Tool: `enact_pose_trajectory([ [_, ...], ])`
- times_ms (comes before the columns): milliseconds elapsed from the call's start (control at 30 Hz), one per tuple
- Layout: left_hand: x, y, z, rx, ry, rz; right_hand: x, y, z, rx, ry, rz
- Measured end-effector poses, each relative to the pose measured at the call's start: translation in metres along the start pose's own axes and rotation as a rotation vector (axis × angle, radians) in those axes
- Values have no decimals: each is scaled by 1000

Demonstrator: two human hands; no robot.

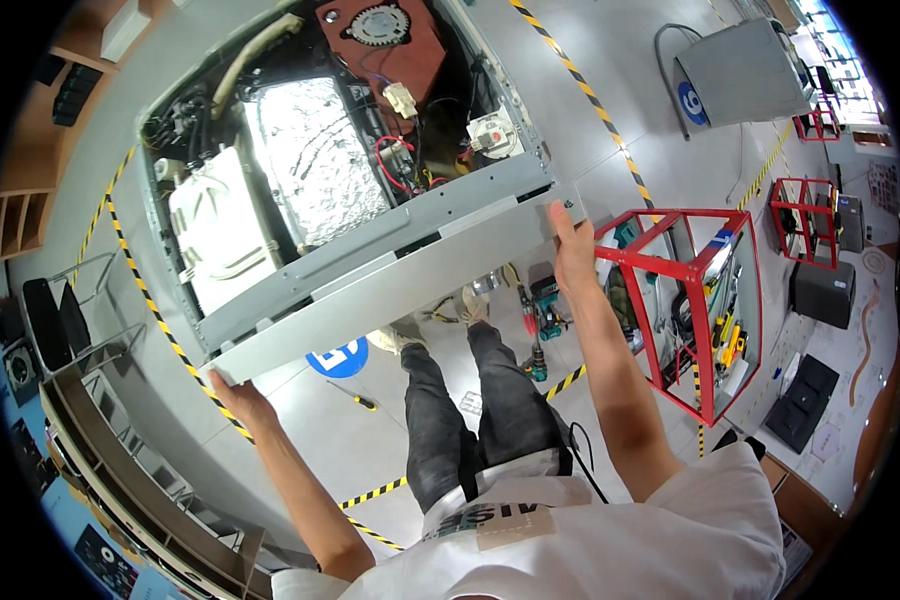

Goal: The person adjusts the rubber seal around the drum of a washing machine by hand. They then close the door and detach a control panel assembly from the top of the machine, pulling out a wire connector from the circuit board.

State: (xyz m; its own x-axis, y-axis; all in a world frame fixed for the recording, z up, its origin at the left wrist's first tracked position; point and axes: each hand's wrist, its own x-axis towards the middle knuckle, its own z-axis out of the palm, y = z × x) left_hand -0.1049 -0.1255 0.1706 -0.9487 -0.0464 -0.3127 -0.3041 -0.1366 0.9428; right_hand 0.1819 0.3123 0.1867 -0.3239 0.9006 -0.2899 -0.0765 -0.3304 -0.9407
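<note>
A long, narrow white panel (410, 280) is held between my two hands, along the near edge of an opened appliance (450, 195). My left hand (242, 405) grips the panel's left end, and my right hand (573, 250) closes on its right end. Most of my fingers are hidden behind the panel. Inside the appliance's open top lie a silver foil-covered part (315, 155), a white plastic container (225, 225), a reddish-brown plate (395, 45) and several wires. Whether the panel touches the appliance's frame, I cannot tell.
A red-framed tool rack (705, 270) stands close by my right arm. On the floor by my feet lie a power drill (548, 300), a screwdriver (363, 402) and other hand tools. Yellow-black tape (170, 340) marks the floor. A grey cabinet (745, 75) stands far right.
</note>
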Motion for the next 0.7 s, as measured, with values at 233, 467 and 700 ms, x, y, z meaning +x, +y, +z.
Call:
enact_pose_trajectory([
  [233, -12, 21, 10, 196, 66, -71, -1, -6, 4, -10, -52, 31],
  [467, -28, 49, 21, 228, 71, -312, 3, -17, -2, -154, -54, 203],
  [700, -44, 65, 30, -84, 104, -499, -15, -28, -18, -99, -135, 286],
])
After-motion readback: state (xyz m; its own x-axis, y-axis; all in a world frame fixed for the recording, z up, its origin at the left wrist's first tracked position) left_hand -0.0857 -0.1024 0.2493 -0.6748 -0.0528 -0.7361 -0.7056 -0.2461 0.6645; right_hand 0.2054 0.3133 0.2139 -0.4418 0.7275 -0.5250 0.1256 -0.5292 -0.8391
